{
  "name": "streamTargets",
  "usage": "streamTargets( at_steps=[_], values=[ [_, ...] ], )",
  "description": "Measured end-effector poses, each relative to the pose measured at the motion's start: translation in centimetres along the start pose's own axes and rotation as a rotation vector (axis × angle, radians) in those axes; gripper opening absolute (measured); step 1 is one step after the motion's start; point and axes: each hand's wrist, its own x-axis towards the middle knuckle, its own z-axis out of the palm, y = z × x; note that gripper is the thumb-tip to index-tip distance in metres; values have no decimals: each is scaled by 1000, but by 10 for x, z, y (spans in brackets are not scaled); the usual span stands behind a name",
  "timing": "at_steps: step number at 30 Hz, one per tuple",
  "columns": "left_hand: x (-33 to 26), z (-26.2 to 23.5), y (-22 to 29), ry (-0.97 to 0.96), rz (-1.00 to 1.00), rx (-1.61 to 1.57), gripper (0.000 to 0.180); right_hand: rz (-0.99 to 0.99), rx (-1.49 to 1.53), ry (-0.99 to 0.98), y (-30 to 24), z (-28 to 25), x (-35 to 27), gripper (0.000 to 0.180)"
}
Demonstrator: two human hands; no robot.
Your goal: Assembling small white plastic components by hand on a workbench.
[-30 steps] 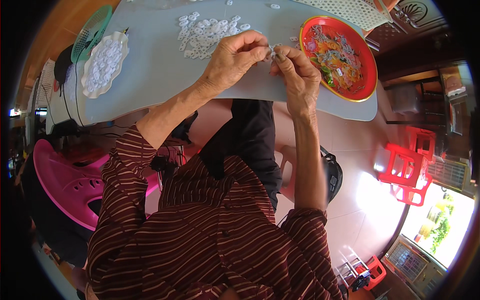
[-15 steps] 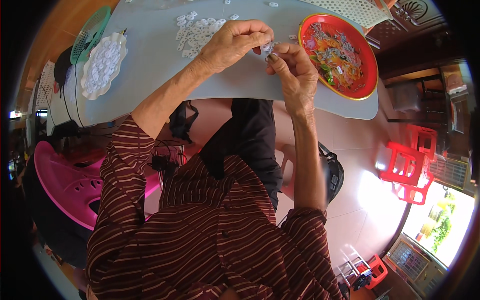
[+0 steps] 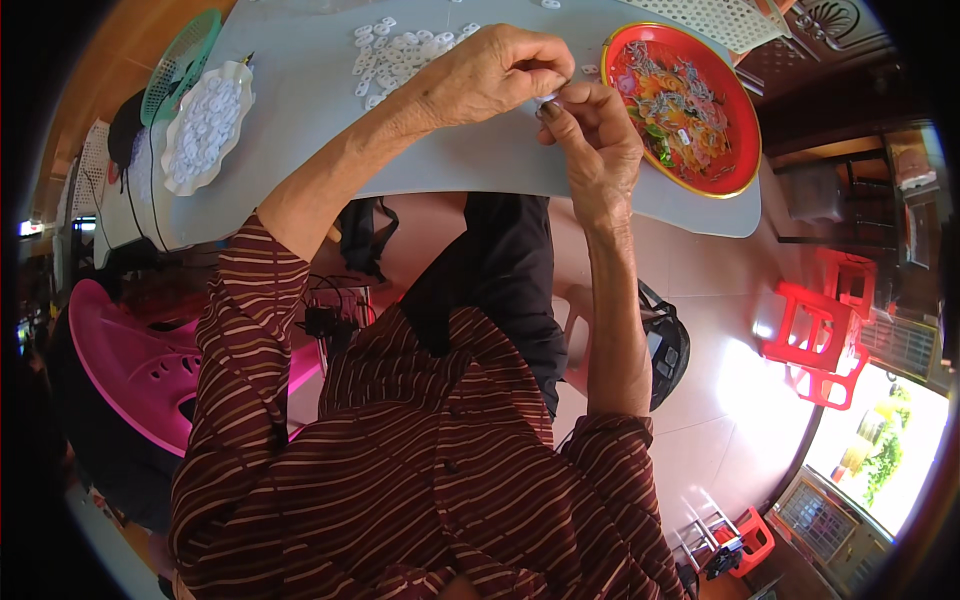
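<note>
My left hand (image 3: 505, 68) and my right hand (image 3: 603, 140) meet above the grey table, thumbs and forefingers pinched close together. Between the fingertips shows a small white plastic piece (image 3: 546, 99), mostly covered by my fingers. Whatever else my right fingers pinch is too small to make out. Behind my left wrist lies a loose pile of small white oval plastic pieces with holes (image 3: 395, 62). To the right of my right hand stands a red round tray (image 3: 738, 150) with a gold rim, holding many thin silvery metal bits and a white piece.
At the left of the table (image 3: 300, 130) sits a white wavy-edged plate (image 3: 244, 105) heaped with white pieces, beside a green basket (image 3: 205, 40). A white perforated rack (image 3: 715, 22) is at the far right. Red stools (image 3: 812, 325) and a pink chair (image 3: 130, 370) stand around.
Both hands have shifted slightly right, and my left hand has turned up and over, closing in on my right fingertips. The white piece between them is now more hidden.
</note>
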Motion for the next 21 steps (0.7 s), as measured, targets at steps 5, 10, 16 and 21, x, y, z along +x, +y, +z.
streamTargets(
  at_steps=[5,10,16,21],
  values=[
    [-3,0,5,85,-48,-29,26,-9,25,46,0,0,1,14],
    [-23,15,6,178,-74,-126,36,-8,46,50,-1,0,1,14],
    [-30,29,3,205,-67,-55,32,1,25,32,-1,0,0,13],
    [-28,24,-2,219,-68,-76,28,-25,-39,-10,-2,0,-1,14]
  ],
)
